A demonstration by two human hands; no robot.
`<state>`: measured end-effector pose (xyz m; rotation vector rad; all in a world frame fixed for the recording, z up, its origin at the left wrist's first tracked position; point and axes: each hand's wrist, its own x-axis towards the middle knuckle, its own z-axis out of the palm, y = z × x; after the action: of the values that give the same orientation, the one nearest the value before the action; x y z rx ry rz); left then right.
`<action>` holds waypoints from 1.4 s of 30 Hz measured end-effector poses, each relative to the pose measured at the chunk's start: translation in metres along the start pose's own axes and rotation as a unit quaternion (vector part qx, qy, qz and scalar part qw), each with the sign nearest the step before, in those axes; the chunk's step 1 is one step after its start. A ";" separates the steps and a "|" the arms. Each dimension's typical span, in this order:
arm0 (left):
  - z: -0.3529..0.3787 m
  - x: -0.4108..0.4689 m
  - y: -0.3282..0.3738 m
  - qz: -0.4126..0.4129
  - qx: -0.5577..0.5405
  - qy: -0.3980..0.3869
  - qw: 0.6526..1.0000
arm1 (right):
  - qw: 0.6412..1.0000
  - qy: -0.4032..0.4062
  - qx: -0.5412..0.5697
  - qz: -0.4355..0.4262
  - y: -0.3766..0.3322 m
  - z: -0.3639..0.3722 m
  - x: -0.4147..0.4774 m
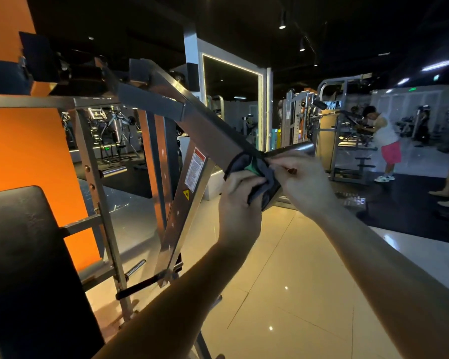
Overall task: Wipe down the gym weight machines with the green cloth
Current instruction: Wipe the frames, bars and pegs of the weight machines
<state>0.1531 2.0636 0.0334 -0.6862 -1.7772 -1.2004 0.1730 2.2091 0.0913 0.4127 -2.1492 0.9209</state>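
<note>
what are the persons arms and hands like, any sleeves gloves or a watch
Both forearms are bare as far as the frame shows, with no sleeve edge in view. The left hand and right hand wear no gloves, and neither wrist carries a watch or band. Rings cannot be told in the dim light.

Green cloth (254,169) hides the slanted steel arm (213,130) at its lower end, plus left hand (240,203) fingertips. Warning label (195,168) under that arm: text unreadable.

Open above tiled floor (296,268), right of slanted steel arm (208,130); blocked leftward by upright frame (184,203) and black pad (24,255).
</note>
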 end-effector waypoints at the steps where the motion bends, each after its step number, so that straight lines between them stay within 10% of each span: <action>1: 0.003 -0.009 -0.004 -0.012 0.003 0.001 1.000 | 1.000 0.001 0.001 0.003 -0.001 -0.001 -0.001; 9: 0.003 0.005 0.007 -0.025 0.013 0.043 0.999 | 1.000 0.003 -0.008 0.019 -0.009 0.003 0.007; 15: -0.013 -0.028 -0.037 -0.118 -0.020 -0.077 0.990 | 0.999 -0.022 -0.009 0.029 -0.022 -0.002 0.013; 26: -0.075 0.098 -0.080 -0.072 0.055 0.071 0.993 | 0.979 0.025 -0.204 -0.003 -0.071 0.046 0.063; 34: -0.056 0.114 -0.124 -0.010 0.052 0.043 0.998 | 0.944 0.055 -0.327 0.003 -0.097 0.103 0.096; 42: -0.107 0.062 -0.203 -0.159 0.104 -0.098 0.977 | 0.956 0.078 -0.281 -0.036 -0.108 0.130 0.085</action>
<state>-0.0027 1.8855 0.0146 -0.4186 -2.2064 -1.1594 0.1076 2.0404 0.1465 0.1234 -2.1167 0.2616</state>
